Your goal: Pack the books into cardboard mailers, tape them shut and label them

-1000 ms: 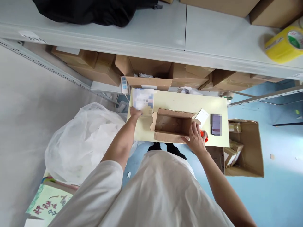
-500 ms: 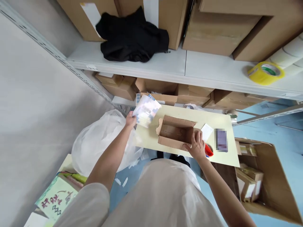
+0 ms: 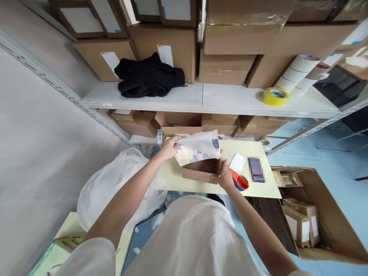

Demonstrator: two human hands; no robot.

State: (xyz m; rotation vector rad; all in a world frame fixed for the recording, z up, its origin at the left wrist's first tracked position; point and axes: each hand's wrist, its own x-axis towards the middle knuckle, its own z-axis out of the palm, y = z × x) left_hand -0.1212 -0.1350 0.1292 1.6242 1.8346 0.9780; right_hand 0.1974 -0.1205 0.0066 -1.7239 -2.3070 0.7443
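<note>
My left hand is closed on the left end of a translucent plastic bag with coloured printing and a dark blue label at its right end. The bag is held over an open cardboard box on the table and covers its far side. My right hand grips the right end of this box, thumb toward the near side. Just right of that hand lies an orange and blue tape dispenser with a tape roll.
The pale table also bears a white card and a pixelated phone-like object. A large carton of parcels stands at right, a big white plastic bag at left. Behind runs a shelf with yellow tape.
My left hand has brought the plastic bag rightward, from beside the box to above it. My right hand stays on the box's right end. The view has tilted up, showing more of the shelf.
</note>
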